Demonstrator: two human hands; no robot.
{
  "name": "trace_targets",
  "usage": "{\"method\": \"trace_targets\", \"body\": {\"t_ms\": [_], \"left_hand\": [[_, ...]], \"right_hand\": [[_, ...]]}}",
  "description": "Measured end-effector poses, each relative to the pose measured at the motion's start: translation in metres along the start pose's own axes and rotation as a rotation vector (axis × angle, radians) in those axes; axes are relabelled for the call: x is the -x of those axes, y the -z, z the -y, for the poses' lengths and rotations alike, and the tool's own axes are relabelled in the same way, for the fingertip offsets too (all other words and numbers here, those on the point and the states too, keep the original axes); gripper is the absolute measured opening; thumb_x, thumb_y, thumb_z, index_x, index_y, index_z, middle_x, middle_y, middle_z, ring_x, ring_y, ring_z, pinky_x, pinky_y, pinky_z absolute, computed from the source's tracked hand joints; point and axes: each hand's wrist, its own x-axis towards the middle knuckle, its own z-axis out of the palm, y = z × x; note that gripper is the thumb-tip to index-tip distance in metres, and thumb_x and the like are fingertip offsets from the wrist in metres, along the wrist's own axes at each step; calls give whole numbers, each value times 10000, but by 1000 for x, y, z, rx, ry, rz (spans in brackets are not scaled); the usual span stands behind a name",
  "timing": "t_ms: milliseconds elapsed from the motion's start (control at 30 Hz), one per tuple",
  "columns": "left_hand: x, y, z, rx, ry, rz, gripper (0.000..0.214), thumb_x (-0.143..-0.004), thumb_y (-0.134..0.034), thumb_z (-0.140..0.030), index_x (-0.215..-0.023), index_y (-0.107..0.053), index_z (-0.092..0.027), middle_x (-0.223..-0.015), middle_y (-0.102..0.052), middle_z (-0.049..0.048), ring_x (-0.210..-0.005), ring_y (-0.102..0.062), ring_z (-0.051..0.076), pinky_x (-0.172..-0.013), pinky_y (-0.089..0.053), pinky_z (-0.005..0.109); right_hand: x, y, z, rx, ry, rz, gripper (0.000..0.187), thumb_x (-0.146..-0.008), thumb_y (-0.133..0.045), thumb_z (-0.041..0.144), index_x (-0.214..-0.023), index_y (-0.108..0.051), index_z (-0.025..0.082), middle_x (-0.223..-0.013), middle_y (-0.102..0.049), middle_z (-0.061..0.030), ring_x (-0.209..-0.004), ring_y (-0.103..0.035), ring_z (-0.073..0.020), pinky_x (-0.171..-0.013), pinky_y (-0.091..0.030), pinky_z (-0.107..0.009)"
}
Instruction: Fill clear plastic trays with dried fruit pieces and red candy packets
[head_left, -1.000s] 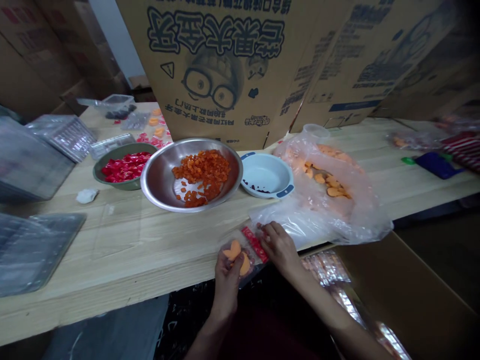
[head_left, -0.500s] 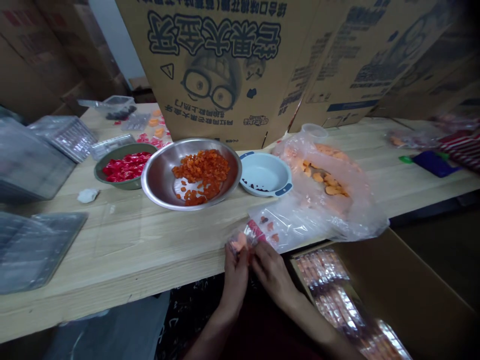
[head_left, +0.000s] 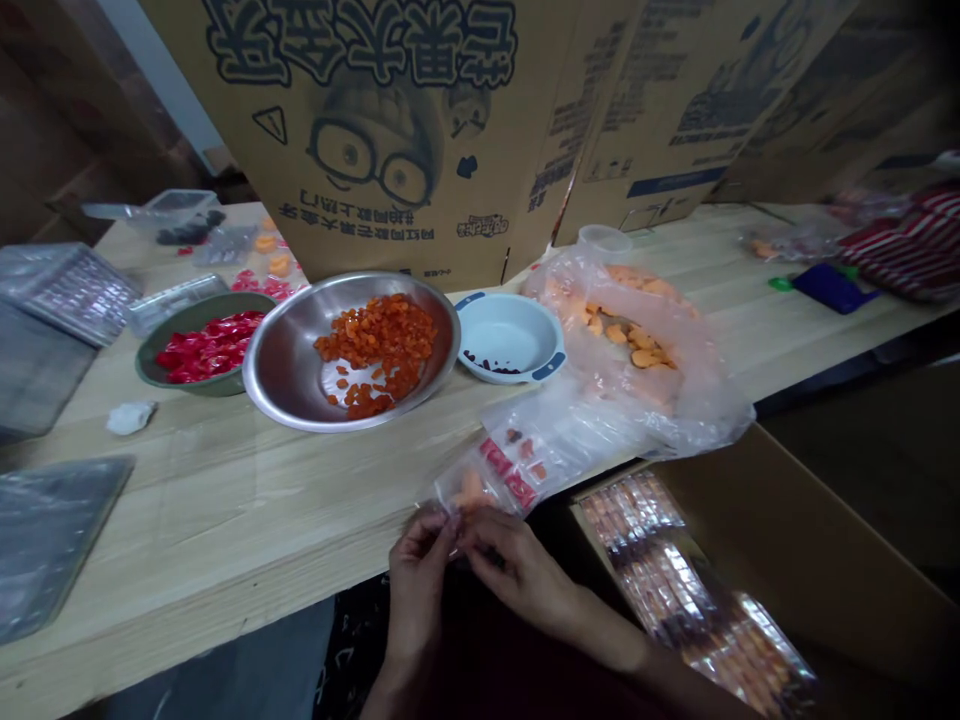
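Observation:
At the table's front edge, my left hand (head_left: pixel 420 565) and my right hand (head_left: pixel 517 565) meet, both closed on the near edge of a small clear plastic bag (head_left: pixel 450 487). Inside the bag lies a pale orange piece (head_left: pixel 472 490). Just beyond my right hand, red packets (head_left: pixel 508 470) and small dark and reddish bits (head_left: pixel 527 448) show on clear plastic packaging. Past them sits a large plastic bag (head_left: pixel 705 410) holding orange pieces (head_left: pixel 645 348). My fingertips partly hide the edge they pinch.
A steel bowl (head_left: pixel 262 400) of orange pieces, a light blue basin (head_left: pixel 517 325) and a green bowl (head_left: pixel 146 365) of red packets line the table. Cardboard boxes (head_left: pixel 420 225) stand behind. An open carton (head_left: pixel 825 540) of packed goods is below right. Clear plastic boxes (head_left: pixel 67 300) are at left.
My hands have come nearer and shifted left, and now pinch the bag's near edge. More of the red packets shows beside them. The whole view has shifted slightly.

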Motion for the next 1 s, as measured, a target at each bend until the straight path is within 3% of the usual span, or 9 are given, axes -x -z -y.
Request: {"method": "trace_targets", "body": {"t_ms": [167, 233, 333, 400, 567, 667, 767, 900, 1000], "left_hand": [[5, 0, 4, -71, -59, -58, 412, -626, -936, -482, -673, -690, -155, -670, -675, 4, -653, -607, 145, -684, -514, 251], [12, -1, -2, -139, -73, -70, 426, -617, -934, -481, -636, -649, -164, -618, -643, -13, -604, -568, 130, -632, -487, 233], [24, -9, -13, -216, -90, -14, 370, -686, -891, -473, -685, -677, -171, -680, -689, 1, -661, -610, 142, -672, -506, 229], [32, -19, -22, -249, -87, 74, 329, -728, -856, -480, -787, -741, -177, -804, -751, 32, -775, -676, 187, -763, -551, 270], [53, -42, -50, -410, -213, 277, 366, -717, -848, -509, -960, -825, -235, -1085, -793, 88, -1099, -711, 309, -1066, -539, 433], [60, -41, -66, -413, -264, 183, 420, -753, -823, -531, -1088, -798, -279, -1184, -780, 77, -1157, -705, 307, -1067, -562, 452], [56, -27, -73, -444, -297, 59, 472, -765, -812, -567, -1137, -768, -280, -1163, -790, 72, -1061, -739, 293, -986, -615, 449], [41, -4, -71, -475, -290, -73, 526, -736, -821, -623, -1116, -766, -264, -1120, -802, 75, -1008, -753, 294, -937, -633, 439], [30, 8, -71, -501, -245, -69, 572, -694, -829, -674, -1073, -778, -249, -1090, -806, 81, -1008, -751, 295, -898, -638, 407]], "right_hand": [[11, 3, 19, 134, -17, 82, 163, -975, -621, 160, -1097, -696, 238, -1106, -688, -64, -1090, -652, -225, -1031, -529, -426], [17, 8, 27, 247, -44, 45, 605, -862, -831, 330, -1414, -592, 265, -1408, -590, -141, -1365, -520, -334, -1152, -438, -563], [23, 14, 32, 428, -94, 47, 1274, -700, -961, 355, -1685, -159, 255, -1710, -200, -245, -1582, -146, -468, -1213, -262, -726], [22, 20, 32, 517, -123, 34, 1104, -840, -813, 165, -1693, -115, 242, -1716, -204, -243, -1594, -168, -424, -1225, -282, -695], [31, 69, 57, 543, -74, -199, 615, -964, -462, 26, -1550, -487, 209, -1482, -615, -148, -1363, -598, -275, -1150, -504, -505], [80, 126, 91, 489, -190, -366, 506, -1006, -486, 157, -1478, -582, 310, -1372, -697, -78, -1206, -697, -261, -1022, -601, -474], [165, 196, 108, 591, -363, -610, 386, -970, -628, 462, -1330, -709, 346, -1260, -733, -143, -1091, -730, -326, -876, -637, -498], [256, 272, 62, 605, -622, -717, 512, -857, -684, 678, -1208, -761, 313, -1182, -733, -240, -1006, -742, -323, -847, -595, -473], [261, 291, -5, 747, -746, -760, 382, -875, -649, 563, -1094, -765, 271, -1062, -769, -200, -902, -745, -321, -793, -590, -454]]}}
